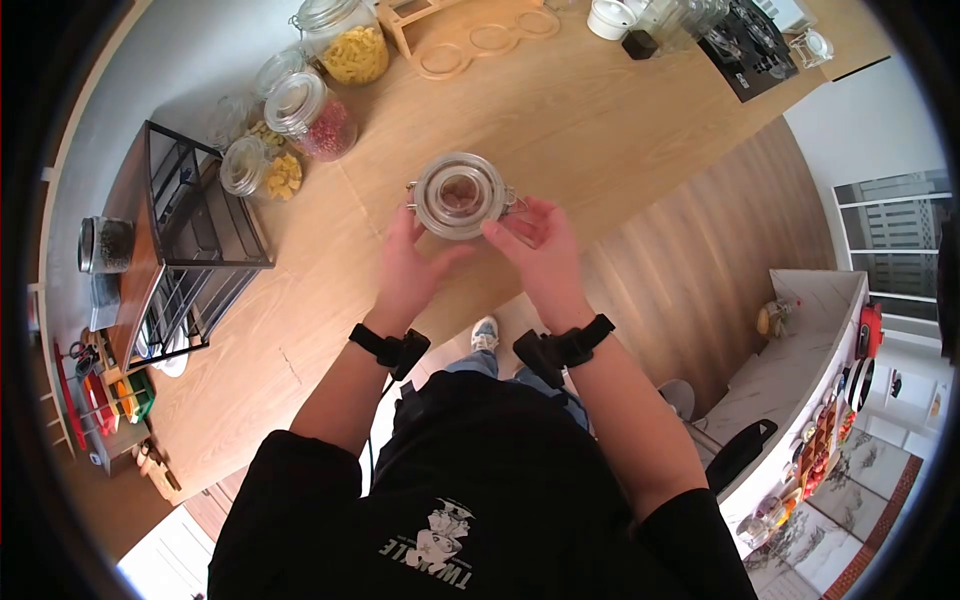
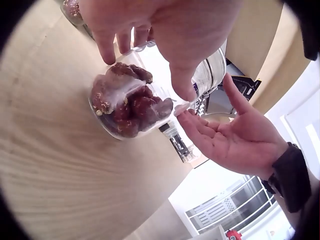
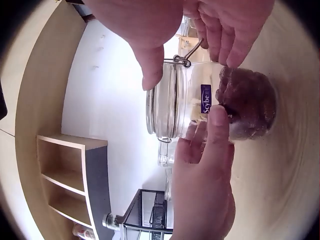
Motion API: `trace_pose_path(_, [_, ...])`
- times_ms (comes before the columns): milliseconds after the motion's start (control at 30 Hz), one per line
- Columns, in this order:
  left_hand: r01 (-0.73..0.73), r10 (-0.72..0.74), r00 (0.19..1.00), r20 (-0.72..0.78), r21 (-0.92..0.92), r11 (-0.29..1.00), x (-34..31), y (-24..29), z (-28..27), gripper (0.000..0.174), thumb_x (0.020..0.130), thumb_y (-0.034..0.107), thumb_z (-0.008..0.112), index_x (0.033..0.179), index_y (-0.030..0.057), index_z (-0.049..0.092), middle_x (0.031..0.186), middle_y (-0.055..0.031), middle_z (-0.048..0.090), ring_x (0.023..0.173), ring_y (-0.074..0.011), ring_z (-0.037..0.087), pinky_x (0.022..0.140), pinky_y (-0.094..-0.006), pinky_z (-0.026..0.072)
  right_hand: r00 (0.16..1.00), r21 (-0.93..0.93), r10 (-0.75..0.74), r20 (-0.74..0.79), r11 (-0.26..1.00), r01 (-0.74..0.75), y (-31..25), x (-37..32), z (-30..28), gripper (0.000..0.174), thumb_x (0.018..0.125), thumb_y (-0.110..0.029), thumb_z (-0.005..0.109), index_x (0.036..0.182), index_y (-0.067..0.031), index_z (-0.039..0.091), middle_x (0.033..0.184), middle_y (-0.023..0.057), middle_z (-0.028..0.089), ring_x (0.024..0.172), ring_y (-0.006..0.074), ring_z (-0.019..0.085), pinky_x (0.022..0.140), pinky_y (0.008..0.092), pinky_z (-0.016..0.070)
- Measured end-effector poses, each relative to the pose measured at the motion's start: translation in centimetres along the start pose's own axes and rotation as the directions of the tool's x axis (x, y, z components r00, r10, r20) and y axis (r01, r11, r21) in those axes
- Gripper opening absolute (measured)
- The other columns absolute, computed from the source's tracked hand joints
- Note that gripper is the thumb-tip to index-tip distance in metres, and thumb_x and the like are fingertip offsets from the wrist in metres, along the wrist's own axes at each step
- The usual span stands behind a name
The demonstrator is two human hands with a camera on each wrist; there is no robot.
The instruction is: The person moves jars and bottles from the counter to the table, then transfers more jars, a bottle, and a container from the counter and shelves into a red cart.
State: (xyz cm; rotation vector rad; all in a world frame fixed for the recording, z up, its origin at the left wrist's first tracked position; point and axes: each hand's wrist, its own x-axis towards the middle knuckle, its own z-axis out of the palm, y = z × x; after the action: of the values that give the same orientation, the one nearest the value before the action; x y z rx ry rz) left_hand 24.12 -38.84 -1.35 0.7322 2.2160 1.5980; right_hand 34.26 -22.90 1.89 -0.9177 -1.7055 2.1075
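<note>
A clip-top glass jar (image 1: 460, 197) with dark reddish-brown pieces in its lower part stands upright on the wooden table, its glass lid down. In the right wrist view the jar's blue label (image 3: 205, 99) faces the camera. My left hand (image 1: 408, 268) holds the jar's side, thumb (image 3: 218, 120) against the glass and fingers curled behind it. At the opposite side, my right hand (image 1: 543, 262) has its thumb (image 3: 153, 70) on the lid's edge and its fingers beside the raised wire clasp (image 3: 196, 51). Whether those fingers grip the wire is partly hidden.
Several food jars (image 1: 318, 118) line the wall at the back left, beside a black metal rack (image 1: 215, 265). A wooden holder (image 1: 490, 40) stands at the back; glassware (image 1: 680, 22) and a black tray (image 1: 750, 50) are at the back right. The table's edge (image 1: 640, 225) runs right of the jar.
</note>
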Motion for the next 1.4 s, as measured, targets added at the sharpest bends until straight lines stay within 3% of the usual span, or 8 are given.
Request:
trace_pose_path(167, [-0.167, 0.172, 0.985, -0.031, 0.135, 0.977, 0.1, -1.2, 0.0, 0.08, 0.079, 0.007, 0.088, 0.146, 0.0026, 0.044, 0.141, -0.0147, 0.058, 0.134, -0.026, 0.057, 0.111, -0.0429, 0.0496, 0.836, -0.562, -0.491, 0.244, 0.631, 0.534, -4.2, 0.5, 0.5, 0.107, 0.073, -0.039, 0.093, 0.155, -0.0037, 0.035, 0.15, 0.0233, 0.043, 0.136, 0.0381, 0.049, 0.112, 0.0481, 0.0438])
trace_pose_path(233, [-0.133, 0.135, 0.99, -0.048, 0.054, 0.99, -0.2, -0.7, 0.2, 0.084, 0.078, 0.009, 0.087, 0.148, -0.0009, 0.043, 0.14, -0.0208, 0.058, 0.131, -0.0343, 0.058, 0.108, -0.0442, 0.049, 0.643, -0.72, -0.512, 0.569, 0.068, 0.691, -5.7, 1.3, 1.6, 0.107, 0.068, -0.043, 0.092, 0.157, -0.0155, 0.038, 0.143, 0.0205, 0.048, 0.126, 0.0404, 0.054, 0.104, 0.0485, 0.0473])
trace_pose_path(467, [-0.13, 0.171, 0.983, -0.06, 0.43, 0.893, 2.3, -1.2, -6.3, 0.079, 0.081, 0.003, 0.077, 0.151, 0.0038, 0.04, 0.135, -0.0226, 0.057, 0.122, -0.0367, 0.059, 0.102, -0.0458, 0.0507, 0.781, -0.822, -0.328, 0.531, 0.026, 0.569, -6.3, 1.5, 4.2, 0.09, 0.07, -0.044, 0.089, 0.147, -0.0208, 0.048, 0.12, 0.0164, 0.054, 0.101, 0.036, 0.061, 0.085, 0.0479, 0.0531])
trace_pose_path(600, [0.072, 0.397, 0.848, -0.351, 0.819, 0.569, 10.0, 3.2, -13.8, 0.09, 0.085, 0.033, 0.08, 0.157, 0.0052, 0.034, 0.144, -0.0271, 0.05, 0.13, -0.0447, 0.052, 0.109, -0.049, 0.0459, 0.787, -0.832, -0.366, 0.497, 0.057, 0.552, -5.7, 1.5, 4.5, 0.083, 0.073, -0.043, 0.087, 0.144, -0.0203, 0.05, 0.12, 0.0182, 0.055, 0.098, 0.0367, 0.062, 0.079, 0.0473, 0.055])
trace_pose_path(700, [0.369, 0.163, 0.88, -0.446, 0.859, 0.356, 13.9, 4.1, -14.4, 0.112, 0.079, 0.067, 0.076, 0.163, 0.0121, 0.025, 0.147, -0.0272, 0.04, 0.132, -0.0427, 0.048, 0.104, -0.0503, 0.0501, 0.797, -0.841, -0.349, 0.494, 0.041, 0.539, -5.9, 1.4, 4.5, 0.083, 0.073, -0.042, 0.087, 0.145, -0.0215, 0.049, 0.12, 0.0176, 0.055, 0.097, 0.0362, 0.063, 0.077, 0.0467, 0.0561])
trace_pose_path(800, [0.4, -0.116, 0.912, -0.394, 0.788, 0.468, 15.3, 4.1, -13.9, 0.109, 0.083, 0.064, 0.075, 0.164, 0.0142, 0.021, 0.148, -0.0314, 0.039, 0.137, -0.0494, 0.043, 0.11, -0.0552, 0.0436, 0.818, -0.855, -0.317, 0.481, 0.04, 0.518, -5.9, 1.2, 4.3, 0.084, 0.072, -0.04, 0.087, 0.144, -0.0239, 0.049, 0.121, 0.0155, 0.054, 0.098, 0.0346, 0.064, 0.074, 0.0457, 0.058])
trace_pose_path(1233, [0.08, 0.059, 0.989, -0.132, 0.839, 0.539, 10.7, 5.1, -11.7, 0.098, 0.074, 0.054, 0.085, 0.147, 0.0036, 0.042, 0.134, -0.0239, 0.051, 0.127, -0.0464, 0.049, 0.104, -0.0549, 0.0473, 0.848, -0.852, -0.255, 0.464, 0.134, 0.506, -6.3, 0.2, 3.7, 0.081, 0.073, -0.036, 0.086, 0.144, -0.0216, 0.049, 0.123, 0.0179, 0.056, 0.107, 0.0371, 0.063, 0.086, 0.0491, 0.0575])
trace_pose_path(1400, [-0.052, 0.172, 0.985, -0.031, 0.889, 0.456, 12.2, 0.2, -13.4, 0.11, 0.079, 0.057, 0.082, 0.155, -0.0067, 0.034, 0.153, -0.0311, 0.045, 0.135, -0.0479, 0.049, 0.111, -0.0529, 0.0434, 0.781, -0.78, -0.357, 0.513, 0.186, 0.598, -2.6, 2.2, 4.3, 0.067, 0.078, -0.03, 0.08, 0.137, -0.0114, 0.055, 0.119, 0.0197, 0.066, 0.118, 0.0372, 0.061, 0.096, 0.0472, 0.0546])
